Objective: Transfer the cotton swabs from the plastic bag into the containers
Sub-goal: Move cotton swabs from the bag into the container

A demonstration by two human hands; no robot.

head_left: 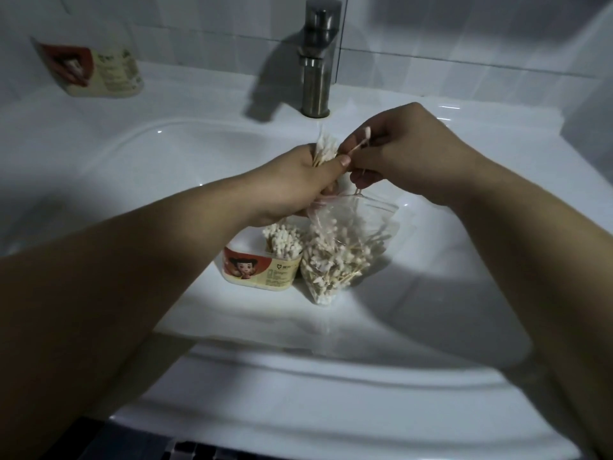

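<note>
Half done at most, with a well-stocked bag; gripping a swab bundle in left hand, pinching one swab in right hand

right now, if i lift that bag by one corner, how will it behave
The bag looks thin and creased, so it would probably sag. Likely light: only swabs fill it. Its mouth seems open, so tipping may spill them.
</note>
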